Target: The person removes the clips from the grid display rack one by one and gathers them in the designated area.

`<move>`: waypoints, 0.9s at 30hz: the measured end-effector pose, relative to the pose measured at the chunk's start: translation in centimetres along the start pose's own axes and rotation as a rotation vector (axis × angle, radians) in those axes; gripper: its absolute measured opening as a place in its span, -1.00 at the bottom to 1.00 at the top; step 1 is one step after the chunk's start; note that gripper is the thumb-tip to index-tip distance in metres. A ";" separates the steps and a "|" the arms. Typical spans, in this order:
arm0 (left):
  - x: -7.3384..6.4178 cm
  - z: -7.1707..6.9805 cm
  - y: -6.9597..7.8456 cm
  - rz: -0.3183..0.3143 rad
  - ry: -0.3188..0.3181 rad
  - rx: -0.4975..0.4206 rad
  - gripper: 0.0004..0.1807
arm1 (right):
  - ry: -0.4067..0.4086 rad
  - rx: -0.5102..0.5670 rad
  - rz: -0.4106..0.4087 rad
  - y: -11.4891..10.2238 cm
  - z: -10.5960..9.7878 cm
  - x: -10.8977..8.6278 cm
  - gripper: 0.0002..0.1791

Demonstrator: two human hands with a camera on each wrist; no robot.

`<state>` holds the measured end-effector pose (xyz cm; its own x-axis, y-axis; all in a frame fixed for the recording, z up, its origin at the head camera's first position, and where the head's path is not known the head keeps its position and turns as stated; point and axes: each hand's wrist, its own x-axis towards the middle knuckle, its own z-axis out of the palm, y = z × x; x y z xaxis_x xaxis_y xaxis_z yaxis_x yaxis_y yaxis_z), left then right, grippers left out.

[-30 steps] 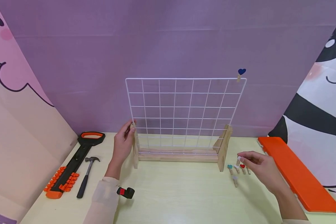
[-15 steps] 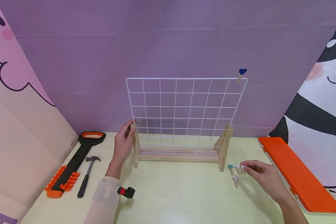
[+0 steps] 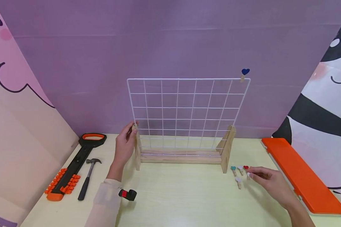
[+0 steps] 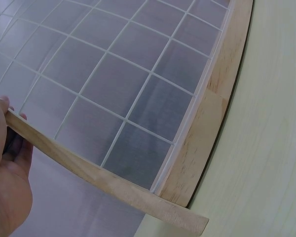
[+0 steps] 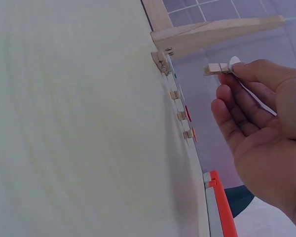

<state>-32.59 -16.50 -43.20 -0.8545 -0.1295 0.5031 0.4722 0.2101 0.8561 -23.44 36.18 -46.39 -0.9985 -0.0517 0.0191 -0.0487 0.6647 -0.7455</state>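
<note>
At the left end of a wooden stand [image 3: 180, 160], my left hand [image 3: 125, 147] grips the upright post. In the left wrist view that post [image 4: 103, 182] runs out from between thumb and fingers. A white wire grid [image 3: 184, 107] stands upright in the stand. My right hand [image 3: 272, 185] pinches a small wooden clothespin [image 5: 218, 68] with a white top between thumb and finger, above the table. Close by lie other heart-topped clothespins: a teal one [image 3: 233, 169], a red one [image 3: 245, 167] and pale ones. A blue-heart clothespin [image 3: 243, 74] is clipped at the grid's top right corner.
To the left lie a claw hammer [image 3: 88, 178] and a long black tool with an orange-rimmed handle [image 3: 74, 167] and orange clips. A long orange case [image 3: 304, 176] lies along the right side. A purple backdrop [image 3: 184, 37] rises behind the stand.
My right hand has shifted right and toward me with the white-topped clothespin, and the red heart shows again. My left hand stays on the post.
</note>
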 end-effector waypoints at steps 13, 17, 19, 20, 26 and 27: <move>0.1 0.0 0.0 0.001 -0.003 -0.024 -0.52 | -0.034 -0.035 -0.046 1.9 0.6 0.2 -0.72; 0.0 0.0 -0.1 0.018 -0.008 -0.028 -0.52 | -0.051 -0.029 -0.019 2.1 0.8 0.2 -0.70; -0.1 0.0 -0.1 0.021 -0.012 -0.028 -0.52 | -0.058 -0.028 -0.004 2.2 1.0 0.2 -0.69; -0.1 -0.1 -0.1 0.022 -0.012 -0.026 -0.52 | -0.060 -0.028 0.004 2.2 1.1 0.2 -0.68; -0.1 0.0 -0.1 0.021 -0.008 -0.020 -0.52 | -0.059 -0.057 0.025 2.4 1.3 0.4 -0.66; -0.1 -0.1 0.0 0.020 -0.010 -0.022 -0.52 | -0.060 -0.066 0.028 2.4 1.4 0.4 -0.65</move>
<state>-32.52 -16.55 -43.26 -0.8470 -0.1159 0.5187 0.4935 0.1912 0.8485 -23.95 36.71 -49.08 -0.9962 -0.0756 -0.0422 -0.0245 0.7139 -0.6998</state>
